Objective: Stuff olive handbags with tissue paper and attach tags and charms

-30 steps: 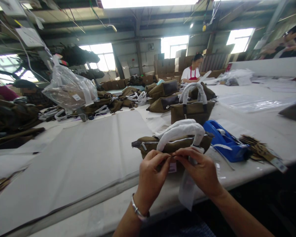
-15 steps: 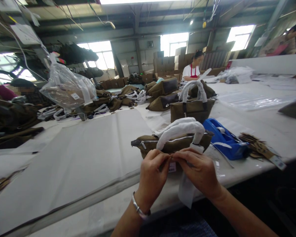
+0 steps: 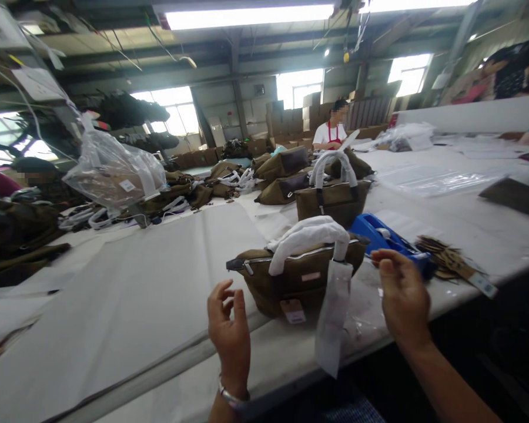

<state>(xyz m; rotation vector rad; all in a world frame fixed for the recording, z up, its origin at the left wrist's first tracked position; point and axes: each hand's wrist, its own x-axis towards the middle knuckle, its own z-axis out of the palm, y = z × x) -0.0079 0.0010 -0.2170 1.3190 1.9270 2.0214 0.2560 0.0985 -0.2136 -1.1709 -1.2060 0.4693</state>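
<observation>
An olive-brown bag (image 3: 255, 287) stands upright at the table's near edge, its handles (image 3: 308, 231) wrapped in white. From its front hang a paper tag (image 3: 293, 311) and a translucent white strip (image 3: 334, 317), which reaches over the table edge. My left hand (image 3: 229, 332) is raised just left of the bag, fingers curled but apart, holding nothing. To the right of the bag, near the blue tape dispenser (image 3: 374, 229), my right hand (image 3: 403, 296) is also raised; its fingers are bent and apart, with nothing visible in them.
Behind the bag stands a second wrapped-handle bag (image 3: 334, 202), with more bags (image 3: 282, 163) piled farther back. Brown tags (image 3: 445, 257) lie right of the dispenser. A clear plastic bag (image 3: 114, 161) hangs at the left. A person (image 3: 330, 132) works across the table (image 3: 176, 252).
My hands were together at the bag's front; they have let go and moved apart to either side. The tag now hangs free, and the bag's pink label shows. The view has shifted slightly.
</observation>
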